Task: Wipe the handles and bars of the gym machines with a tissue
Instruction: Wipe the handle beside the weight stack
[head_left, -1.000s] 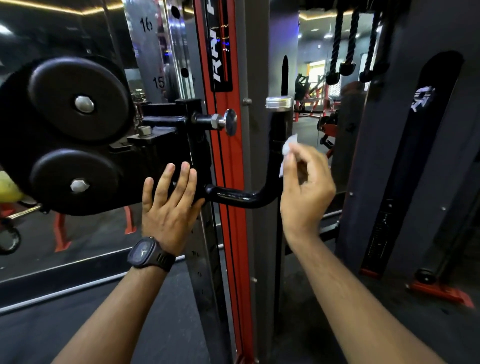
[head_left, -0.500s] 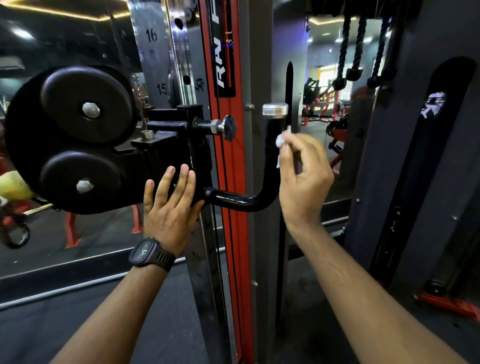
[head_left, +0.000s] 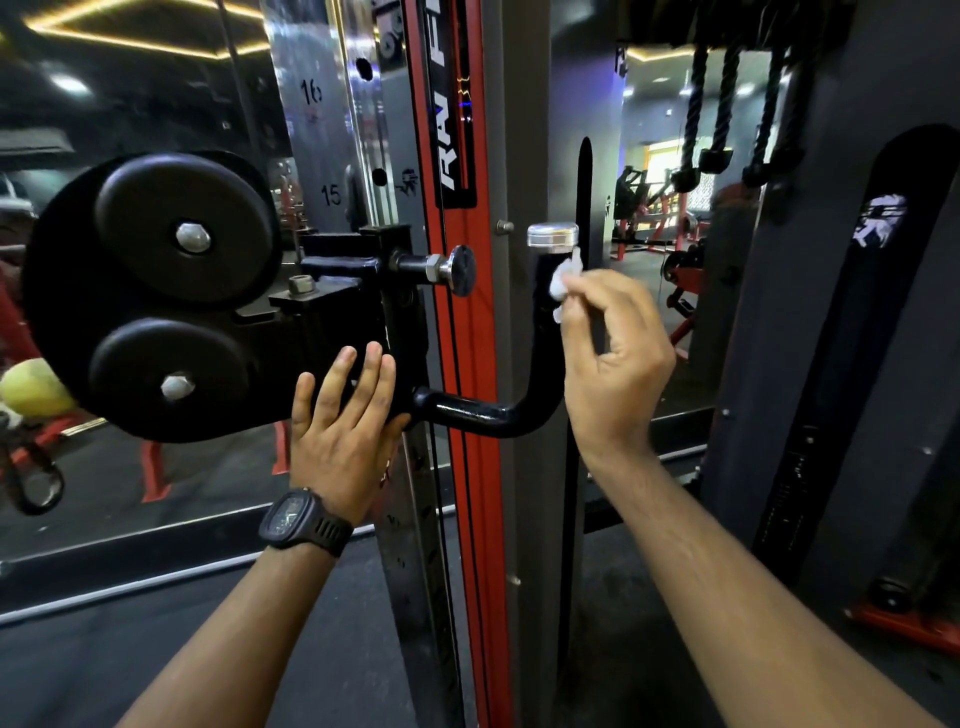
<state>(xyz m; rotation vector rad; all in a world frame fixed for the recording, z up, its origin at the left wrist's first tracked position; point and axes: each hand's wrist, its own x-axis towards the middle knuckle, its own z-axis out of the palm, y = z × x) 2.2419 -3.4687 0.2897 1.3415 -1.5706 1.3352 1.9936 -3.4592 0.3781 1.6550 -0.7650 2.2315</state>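
Both forearms come in from the bottom edge, cut off below the elbow. A black watch (head_left: 301, 519) sits on the left wrist. The left hand (head_left: 343, 426) lies flat, fingers straight and close together, pressed on the lower right corner of the black pulley carriage (head_left: 332, 322). Its thumb side hides the spot where the handle (head_left: 478, 413) joins the carriage.

The handle runs right from there, bends, and rises to a silver cap (head_left: 552, 236). The right hand (head_left: 618, 374) pinches a small white tissue (head_left: 563, 280) between thumb and fingertips, and holds it against the upright part of the handle, just below the cap. Only a crumpled bit of the tissue shows. The rest is tucked behind the fingers, and the curled fingers also cover part of the upright's right side.

Behind the handle stand a red upright (head_left: 470, 364) and a grey post (head_left: 524, 493), both running out of view top and bottom. A round knob (head_left: 460, 270) juts from the carriage just left of the handle's upright, apart from it. To the right of the right hand there is open air up to a dark panel (head_left: 857, 338).

Farther back, ropes (head_left: 693, 114) hang from above, their tops out of view. A yellow ball (head_left: 31, 387) at the left edge is half hidden by the carriage. The red machines in the far room are too blurred to make out.
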